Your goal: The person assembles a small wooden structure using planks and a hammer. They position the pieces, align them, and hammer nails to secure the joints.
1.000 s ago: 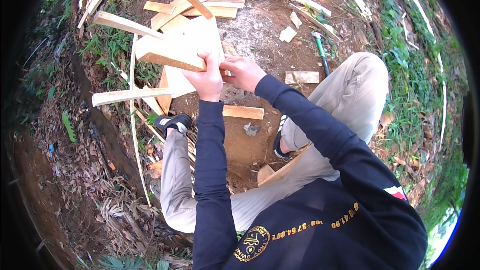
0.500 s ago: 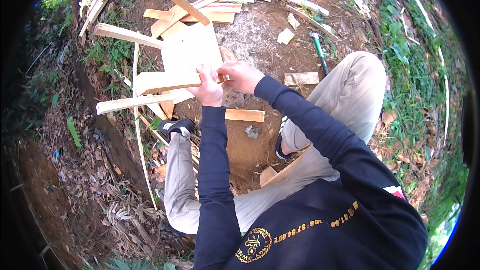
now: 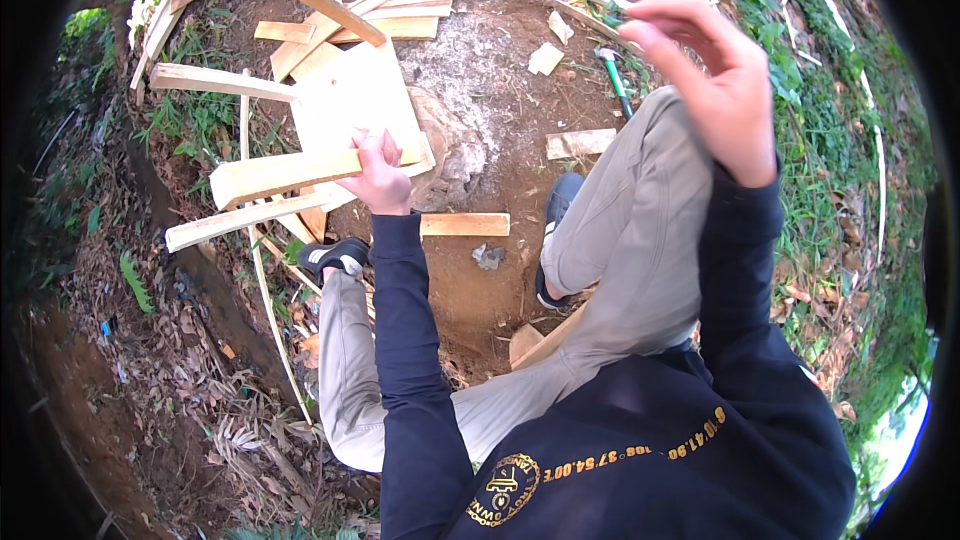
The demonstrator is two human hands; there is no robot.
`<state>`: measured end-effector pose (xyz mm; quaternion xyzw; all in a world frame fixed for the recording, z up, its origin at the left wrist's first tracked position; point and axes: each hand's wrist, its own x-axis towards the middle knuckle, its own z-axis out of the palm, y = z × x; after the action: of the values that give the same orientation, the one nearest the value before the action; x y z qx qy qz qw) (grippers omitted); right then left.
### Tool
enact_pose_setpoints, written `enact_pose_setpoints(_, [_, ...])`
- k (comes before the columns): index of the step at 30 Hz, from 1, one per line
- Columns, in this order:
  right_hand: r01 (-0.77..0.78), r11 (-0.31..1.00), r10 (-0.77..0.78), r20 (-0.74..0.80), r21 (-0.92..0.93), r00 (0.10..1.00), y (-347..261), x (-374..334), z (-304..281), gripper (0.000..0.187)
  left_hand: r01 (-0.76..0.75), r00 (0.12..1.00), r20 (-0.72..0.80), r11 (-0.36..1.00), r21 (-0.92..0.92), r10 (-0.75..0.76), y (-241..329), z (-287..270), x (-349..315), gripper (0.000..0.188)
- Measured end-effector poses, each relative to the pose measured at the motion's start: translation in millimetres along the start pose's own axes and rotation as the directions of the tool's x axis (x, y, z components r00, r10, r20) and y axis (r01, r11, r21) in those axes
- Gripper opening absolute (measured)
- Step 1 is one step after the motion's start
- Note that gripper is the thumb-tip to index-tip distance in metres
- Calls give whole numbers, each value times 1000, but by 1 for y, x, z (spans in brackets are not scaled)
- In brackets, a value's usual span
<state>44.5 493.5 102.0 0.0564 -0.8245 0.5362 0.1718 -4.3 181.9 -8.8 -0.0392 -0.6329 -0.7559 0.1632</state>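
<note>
My left hand (image 3: 380,180) is clamped on 1 post (image 3: 280,176) at the board's (image 3: 350,100) near edge; my right hand (image 3: 730,90), fingers parted, is raised near my knee (image 3: 665,135).

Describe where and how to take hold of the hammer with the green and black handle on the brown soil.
Take the hammer by the dark end of its long, slim handle, probably best from above on the person's side: that end points toward the beige-trousered right knee, the head away.
</note>
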Motion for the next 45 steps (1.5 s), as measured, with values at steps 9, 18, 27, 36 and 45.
enact_pose_setpoints(9, [-838, 482, 234, 883, 258, 407, 91, -18, 197, 41, -46, 998, -48, 999, 12, 46, -3, -9, -3, 32])
enact_pose_setpoints(18, [-817, 305, 571, 593, 490, 568, 67, -49, 266, 27, 83, 996, -17, 994, -75, -84, 6, -7, -9, 33])
enact_pose_setpoints(27, [-851, 186, 545, 670, 491, 505, 72, -44, 259, 31, 3, 1000, 9, 1000, -27, -3, -4, -9, -8, 33])
enact_pose_setpoints(36, [-882, 97, 511, 738, 460, 441, 83, -41, 262, 39, 14, 1000, -11, 999, -29, -14, -3, -9, -6, 35])
enact_pose_setpoints(45, [-913, 44, 444, 811, 405, 381, 88, -33, 261, 35, -87, 994, -54, 994, 67, 91, -1, -8, -4, 33])
